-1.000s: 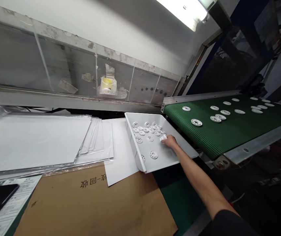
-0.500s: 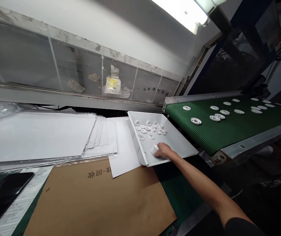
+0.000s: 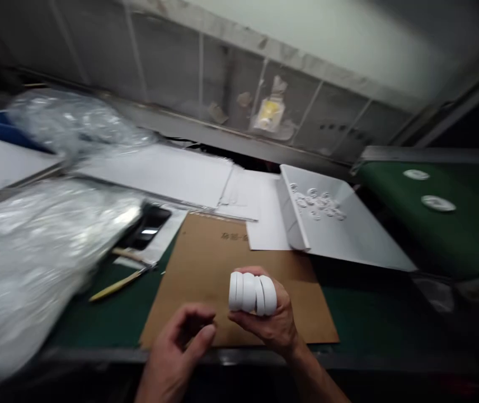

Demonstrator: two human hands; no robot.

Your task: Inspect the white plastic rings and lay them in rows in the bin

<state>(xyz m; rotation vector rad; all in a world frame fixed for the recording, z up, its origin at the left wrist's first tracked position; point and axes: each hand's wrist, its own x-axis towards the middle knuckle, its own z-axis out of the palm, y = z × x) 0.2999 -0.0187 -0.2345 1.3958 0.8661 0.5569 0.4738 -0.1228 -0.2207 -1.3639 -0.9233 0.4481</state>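
Note:
In my right hand [image 3: 279, 324] is a row of several white round plastic parts [image 3: 248, 294], gripped face to face between thumb and fingers above the brown cardboard sheet [image 3: 206, 263]. My left hand [image 3: 181, 344] is close by on the left, its fingers loosely curled and apart from the thumb, with nothing in it. It does not touch the parts. More such white ring-shaped parts [image 3: 315, 215] lie loose in the white tray [image 3: 361, 238] beyond my right hand.
At the right, a green conveyor belt [image 3: 394, 218] carries more white discs. Left of the cardboard lie a phone [image 3: 151, 224], a yellow-handled tool [image 3: 117, 285] and clear plastic bags [image 3: 46, 263]. White sheets [image 3: 164, 173] are stacked behind, below a grimy panelled wall.
My right hand has lifted the white parts out of the tray and brought them over the cardboard. My left hand has come into view. The camera has turned left.

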